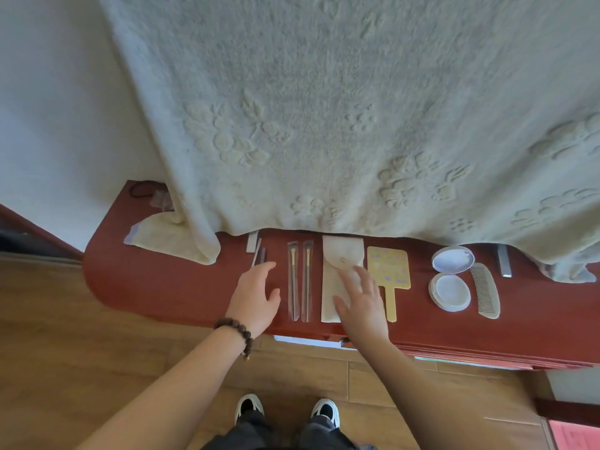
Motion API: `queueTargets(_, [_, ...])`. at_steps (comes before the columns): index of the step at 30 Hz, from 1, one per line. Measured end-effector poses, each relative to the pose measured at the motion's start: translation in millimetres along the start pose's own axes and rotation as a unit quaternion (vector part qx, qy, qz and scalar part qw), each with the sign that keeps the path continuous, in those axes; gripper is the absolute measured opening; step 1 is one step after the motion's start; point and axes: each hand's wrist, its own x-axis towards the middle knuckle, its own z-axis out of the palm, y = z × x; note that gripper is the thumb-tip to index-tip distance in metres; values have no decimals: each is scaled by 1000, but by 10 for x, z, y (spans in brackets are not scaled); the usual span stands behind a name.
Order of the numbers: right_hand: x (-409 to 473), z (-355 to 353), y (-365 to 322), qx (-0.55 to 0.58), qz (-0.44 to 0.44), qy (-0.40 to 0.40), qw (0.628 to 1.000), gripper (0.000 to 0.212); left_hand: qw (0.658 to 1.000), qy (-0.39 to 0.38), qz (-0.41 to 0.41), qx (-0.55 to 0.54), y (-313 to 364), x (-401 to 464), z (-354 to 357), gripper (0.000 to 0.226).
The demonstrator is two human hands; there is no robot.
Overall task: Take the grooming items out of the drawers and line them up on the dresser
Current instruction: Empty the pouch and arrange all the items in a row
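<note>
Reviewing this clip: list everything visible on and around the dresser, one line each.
dresser: 1, red-brown, across the middle
blanket: 1, cream, embossed flowers, draped behind the dresser top
small dark stick item: 1, left end of the row
makeup brushes: 2, in clear sleeves, side by side
pouch: 1, cream, snap flap, centre
hand mirror: 1, yellow, right of pouch
compact: 1, white, open
comb: 1, pale, far right
floor: wooden
shoes: 2, black and white
left hand: open, beaded bracelet, left of the brushes
right hand: open, over pouch
</note>
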Motion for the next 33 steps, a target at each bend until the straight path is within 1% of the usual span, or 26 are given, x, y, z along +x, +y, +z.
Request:
queueTargets(2, [-49,103,-16,-81,-44,-60,994,57,1000,6,-1,7,-42,13,-22,50])
queueTargets(3, [-63,141,-9,-105,-52,-73,990,58,1000,6,-3,8,-69,19,-29,50])
queueTargets(11, [-98,133,-51,-143,-15,-84,986,56,1000,21,-11,-7,-305,27,-107,48])
queueTargets(12, [-99,135,-99,-145,-6,-76,987,56,1000,22,-13,-9,-336,27,-129,47])
queueTargets(14, [-83,138,-283,-126,-1,-8,992,52,1000,25,-15,-9,-410,30,-182,47])
queueTargets(15, [-54,149,-420,-99,-9,27,995,48,999,29,-16,-8,-452,33,-212,47])
queueTargets(16, [-7,161,-585,-64,-22,38,997,43,999,31,-19,-9,-492,35,-244,47])
queueTargets(17, [53,179,-769,-29,-32,17,999,40,999,31,-23,-10,-533,37,-276,48])
queueTargets(19, [193,248,-1149,7,-20,-65,998,40,999,30,-32,-11,-608,36,-343,48])
queueTargets(21, [360,343,-1442,-3,17,-128,992,44,999,31,-38,-9,-671,40,-413,48])
queueTargets(23, [486,447,-1601,-21,60,-154,986,48,999,34,-40,-10,-718,46,-485,48])
queueTargets(24, [527,496,-1631,-31,79,-160,983,46,998,36,-40,-11,-738,49,-518,48])
queueTargets(26, [571,554,-1632,-55,108,-158,980,35,998,41,-37,-15,-770,52,-575,48])
queueTargets(28, [574,560,-1594,-87,115,-148,978,24,998,43,-35,-22,-776,55,-619,48])
queueTargets(29, [573,546,-1572,-91,117,-143,979,22,998,42,-34,-28,-767,56,-637,47])
queueTargets(31, [569,495,-1538,-46,113,-134,983,19,998,39,-27,-45,-721,62,-664,46])
queueTargets(33, [538,413,-1537,60,97,-116,987,18,995,42,-25,-84,-640,100,-684,41])
